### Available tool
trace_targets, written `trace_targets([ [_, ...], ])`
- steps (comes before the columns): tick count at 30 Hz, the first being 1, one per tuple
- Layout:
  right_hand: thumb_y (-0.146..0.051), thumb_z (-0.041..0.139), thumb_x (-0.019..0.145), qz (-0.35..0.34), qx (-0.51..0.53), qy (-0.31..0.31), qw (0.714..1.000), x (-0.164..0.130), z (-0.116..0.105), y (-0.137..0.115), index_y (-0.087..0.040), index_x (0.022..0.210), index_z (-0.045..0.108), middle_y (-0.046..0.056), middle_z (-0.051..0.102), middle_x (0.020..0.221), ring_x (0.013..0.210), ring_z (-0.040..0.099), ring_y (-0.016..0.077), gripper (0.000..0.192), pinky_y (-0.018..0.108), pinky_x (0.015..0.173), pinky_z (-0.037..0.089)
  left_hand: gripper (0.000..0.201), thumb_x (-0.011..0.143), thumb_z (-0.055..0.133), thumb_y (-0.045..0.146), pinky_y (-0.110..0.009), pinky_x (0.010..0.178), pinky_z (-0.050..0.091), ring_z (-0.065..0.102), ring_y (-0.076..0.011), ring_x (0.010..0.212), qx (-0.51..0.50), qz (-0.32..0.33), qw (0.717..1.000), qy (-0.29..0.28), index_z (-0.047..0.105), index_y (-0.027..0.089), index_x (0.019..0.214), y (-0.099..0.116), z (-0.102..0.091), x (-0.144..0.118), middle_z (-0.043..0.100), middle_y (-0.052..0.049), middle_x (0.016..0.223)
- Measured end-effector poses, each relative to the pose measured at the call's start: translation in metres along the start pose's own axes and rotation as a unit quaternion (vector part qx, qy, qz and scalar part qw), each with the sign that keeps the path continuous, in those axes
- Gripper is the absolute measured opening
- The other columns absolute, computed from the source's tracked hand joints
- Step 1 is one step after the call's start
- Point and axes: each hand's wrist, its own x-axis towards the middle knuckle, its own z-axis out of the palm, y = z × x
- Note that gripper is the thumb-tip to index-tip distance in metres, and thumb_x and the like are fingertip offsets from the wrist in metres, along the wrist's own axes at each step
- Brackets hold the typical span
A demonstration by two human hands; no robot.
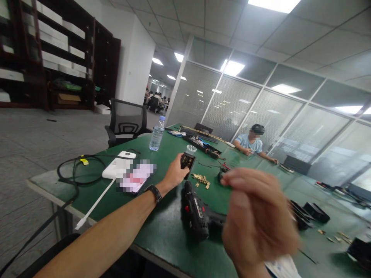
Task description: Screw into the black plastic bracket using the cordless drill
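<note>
A small black plastic housing (189,160) with brass-coloured parts inside is gripped in my left hand (174,173), its opening facing me. My right hand (257,216) is raised close to the camera, blurred, with thumb and forefinger pinched together. Whatever sits in that pinch, if anything, is too blurred to make out. Several small brass pieces (202,180) lie in a loose pile beside the housing. Between my arms a black cordless drill (196,212) rests on its side on the green table (162,227). A clear plastic cup (191,149) stands just behind the housing.
To the left are a phone (136,177), a white power bank (117,164), a coiled black cable (74,172) and a water bottle (157,133). A black tray of tools (203,146) lies farther back. Black housings (314,212) sit at right. A person (251,143) sits across the table.
</note>
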Motion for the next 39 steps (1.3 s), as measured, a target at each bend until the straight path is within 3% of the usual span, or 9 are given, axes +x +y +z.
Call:
trace_targets([
  [5, -0.016, 0.055, 0.084, 0.026, -0.034, -0.021, 0.999, 0.054, 0.073, -0.009, -0.025, 0.112, 0.068, 0.011, 0.048, 0.135, 0.120, 0.045, 0.0284, 0.032, 0.050, 0.097, 0.044, 0.039, 0.070, 0.057, 0.010, -0.028, 0.082, 0.046, 0.059, -0.0154, 0.089, -0.060, 0.030, 0.998, -0.021, 0.053, 0.018, 0.108, 0.009, -0.004, 0.001, 0.063, -0.002, 0.098],
  [9, -0.009, 0.050, 0.084, 0.061, -0.068, -0.054, 0.994, 0.069, 0.102, 0.001, -0.022, 0.112, 0.068, 0.010, 0.043, 0.142, 0.126, 0.040, 0.0269, 0.036, 0.045, 0.104, 0.039, 0.043, 0.064, 0.058, 0.006, -0.026, 0.080, 0.046, 0.058, -0.0147, 0.088, -0.117, 0.036, 0.992, -0.040, 0.054, 0.016, 0.106, 0.009, -0.001, 0.002, 0.062, -0.001, 0.096],
  [13, -0.012, 0.052, 0.084, 0.074, -0.104, -0.075, 0.989, 0.062, 0.104, 0.008, -0.024, 0.123, 0.064, 0.010, 0.032, 0.150, 0.131, 0.034, 0.0290, 0.042, 0.047, 0.106, 0.036, 0.039, 0.068, 0.059, 0.010, -0.026, 0.076, 0.046, 0.058, -0.0148, 0.086, -0.131, 0.032, 0.989, -0.059, 0.055, 0.016, 0.106, 0.004, 0.004, 0.002, 0.063, -0.002, 0.095],
  [19, -0.018, 0.053, 0.085, 0.102, -0.139, -0.090, 0.981, 0.061, 0.108, 0.006, -0.026, 0.129, 0.059, 0.009, 0.021, 0.157, 0.136, 0.027, 0.0321, 0.045, 0.049, 0.103, 0.037, 0.046, 0.071, 0.059, 0.012, -0.030, 0.086, 0.047, 0.060, -0.0174, 0.094, -0.097, 0.041, 0.993, -0.058, 0.055, 0.017, 0.116, 0.008, 0.002, 0.002, 0.065, -0.004, 0.104],
  [30, -0.016, 0.053, 0.081, 0.117, -0.160, -0.116, 0.973, 0.059, 0.110, 0.004, -0.028, 0.137, 0.051, 0.008, 0.013, 0.160, 0.135, 0.028, 0.0320, 0.057, 0.047, 0.100, 0.039, 0.048, 0.073, 0.064, 0.019, -0.032, 0.087, 0.048, 0.063, -0.0187, 0.097, -0.061, 0.047, 0.996, -0.054, 0.054, 0.018, 0.119, 0.010, -0.001, 0.001, 0.066, -0.006, 0.110],
  [39, -0.017, 0.053, 0.082, 0.135, -0.173, -0.122, 0.968, 0.061, 0.110, -0.002, -0.027, 0.132, 0.053, 0.009, 0.017, 0.159, 0.136, 0.027, 0.0311, 0.051, 0.045, 0.099, 0.041, 0.052, 0.071, 0.066, 0.020, -0.032, 0.085, 0.050, 0.064, -0.0188, 0.095, -0.034, 0.030, 0.998, -0.049, 0.050, 0.019, 0.120, 0.006, 0.000, 0.001, 0.066, -0.007, 0.109],
])
